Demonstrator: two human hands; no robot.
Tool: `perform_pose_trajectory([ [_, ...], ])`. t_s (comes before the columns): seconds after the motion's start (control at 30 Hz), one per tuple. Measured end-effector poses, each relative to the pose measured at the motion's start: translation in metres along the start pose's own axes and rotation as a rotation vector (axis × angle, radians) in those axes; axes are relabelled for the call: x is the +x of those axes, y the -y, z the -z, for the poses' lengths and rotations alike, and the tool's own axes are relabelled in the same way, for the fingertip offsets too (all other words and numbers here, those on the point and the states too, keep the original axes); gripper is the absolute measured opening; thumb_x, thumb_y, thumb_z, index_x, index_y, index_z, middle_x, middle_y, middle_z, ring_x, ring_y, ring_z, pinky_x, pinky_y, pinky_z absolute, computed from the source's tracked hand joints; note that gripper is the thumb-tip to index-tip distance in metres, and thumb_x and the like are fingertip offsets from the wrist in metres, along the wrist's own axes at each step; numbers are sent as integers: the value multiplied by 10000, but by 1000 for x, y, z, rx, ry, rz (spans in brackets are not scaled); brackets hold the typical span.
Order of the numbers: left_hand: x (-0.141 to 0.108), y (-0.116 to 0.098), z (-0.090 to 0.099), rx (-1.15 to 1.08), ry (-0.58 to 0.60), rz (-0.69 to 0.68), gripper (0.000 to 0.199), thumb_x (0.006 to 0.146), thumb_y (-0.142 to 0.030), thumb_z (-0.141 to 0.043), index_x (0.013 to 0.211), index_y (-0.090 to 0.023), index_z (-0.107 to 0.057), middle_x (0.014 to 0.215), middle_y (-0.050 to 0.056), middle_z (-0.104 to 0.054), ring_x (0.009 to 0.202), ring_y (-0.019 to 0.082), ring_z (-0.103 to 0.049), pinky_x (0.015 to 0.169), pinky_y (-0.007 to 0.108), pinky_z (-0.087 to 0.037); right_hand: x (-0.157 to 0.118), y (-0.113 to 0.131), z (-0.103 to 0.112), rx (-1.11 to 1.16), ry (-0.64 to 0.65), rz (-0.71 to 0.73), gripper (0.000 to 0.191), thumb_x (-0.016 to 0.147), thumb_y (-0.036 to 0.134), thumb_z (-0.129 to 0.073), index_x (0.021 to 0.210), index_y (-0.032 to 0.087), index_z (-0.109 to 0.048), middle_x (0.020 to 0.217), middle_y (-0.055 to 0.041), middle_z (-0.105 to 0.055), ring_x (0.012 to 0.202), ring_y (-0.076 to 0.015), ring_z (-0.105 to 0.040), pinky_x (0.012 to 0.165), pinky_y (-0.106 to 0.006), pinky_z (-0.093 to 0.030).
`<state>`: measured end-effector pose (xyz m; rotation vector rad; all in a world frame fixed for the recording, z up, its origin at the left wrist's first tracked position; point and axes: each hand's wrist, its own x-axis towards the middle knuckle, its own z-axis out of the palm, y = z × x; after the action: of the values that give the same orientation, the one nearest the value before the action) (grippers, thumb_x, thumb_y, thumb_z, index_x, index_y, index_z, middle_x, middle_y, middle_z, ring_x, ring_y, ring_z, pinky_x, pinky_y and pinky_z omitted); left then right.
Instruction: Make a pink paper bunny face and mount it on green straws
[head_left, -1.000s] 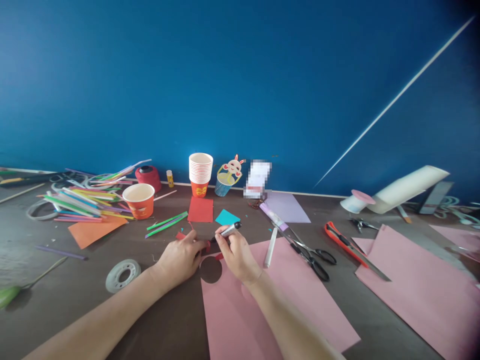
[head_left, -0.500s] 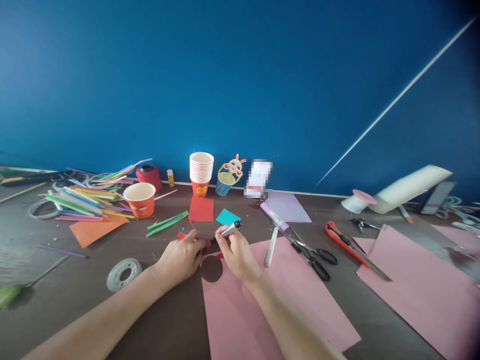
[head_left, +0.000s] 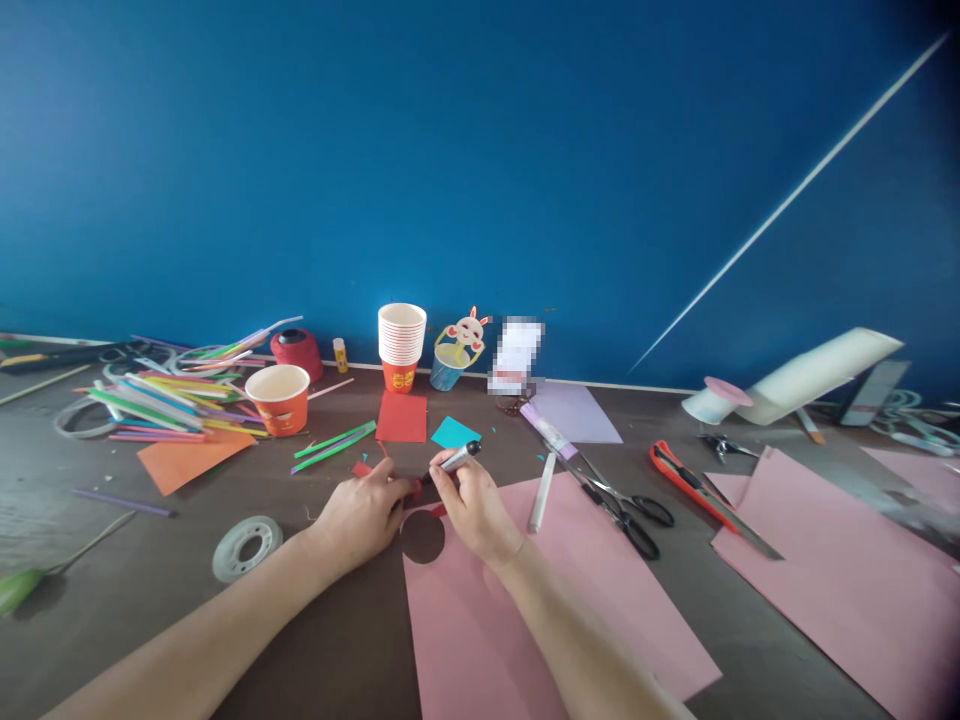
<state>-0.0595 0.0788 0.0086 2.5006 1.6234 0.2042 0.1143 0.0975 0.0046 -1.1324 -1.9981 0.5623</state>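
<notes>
Surface (head_left: 337, 640) bore pink sheet (head_left: 480, 640), partly under right forearm (head_left: 574, 620). Left hand (head_left: 360, 515) rested palm-down, presumably as anchor; grip or press undeterminable. Right hand (head_left: 476, 510) pinched marker (head_left: 456, 460), slanted, likely for control. Red scrap (head_left: 417, 489) lay between hands, at left fingertips, near marker's lower end.

1. Slim cylindrical marker (head_left: 459, 456): silver barrel, black end.
2. Large flat paper sheet (head_left: 600, 570), five o'clock from marker: solid pink.
3. Stacked round paper cups (head_left: 402, 345), eleven o'clock: orange-red, yellow print, white rims.
</notes>
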Motion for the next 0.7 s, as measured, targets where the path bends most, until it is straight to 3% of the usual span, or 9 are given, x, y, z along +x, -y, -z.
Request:
perform_pose_trajectory([
  [0.7, 1, 0, 0, 27, 14, 4, 209, 802, -245, -435, 944, -248, -588, 926, 36, -516, 688, 155, -590, 551, 249, -429, 0, 3, 3, -13, 15, 1, 150, 873, 200, -407, 853, 181, -554, 863, -62, -624, 832, -189, -592, 728, -267, -438],
])
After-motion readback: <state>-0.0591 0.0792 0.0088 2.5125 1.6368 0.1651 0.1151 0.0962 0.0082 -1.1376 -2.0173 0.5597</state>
